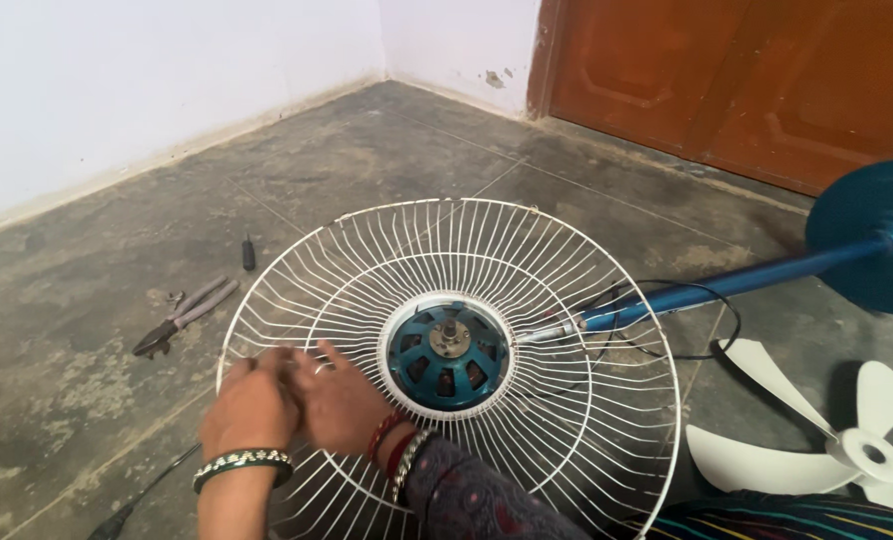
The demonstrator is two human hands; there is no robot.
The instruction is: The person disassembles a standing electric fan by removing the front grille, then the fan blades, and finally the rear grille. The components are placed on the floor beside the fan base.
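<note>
A white wire fan guard (pixel 527 260) lies face up on the floor, fixed around a teal motor housing (pixel 449 357) with its shaft showing. Both my hands rest on the guard's lower left wires. My left hand (pixel 250 407), with a green beaded bangle at the wrist, has its fingers curled over the wires. My right hand (pixel 339 400), wearing red and silver bangles and a ring, presses against the left one on the same wires. Whether either hand holds a small part is hidden.
The fan's blue pole (pixel 727 282) runs right to a round teal base (pixel 882 240), with a black cable (pixel 707 330) looped beside it. White fan blades (pixel 827 440) lie at lower right. Pliers (pixel 182 318) and a small dark screwdriver bit (pixel 249 253) lie left; a screwdriver (pixel 142 500) sits lower left.
</note>
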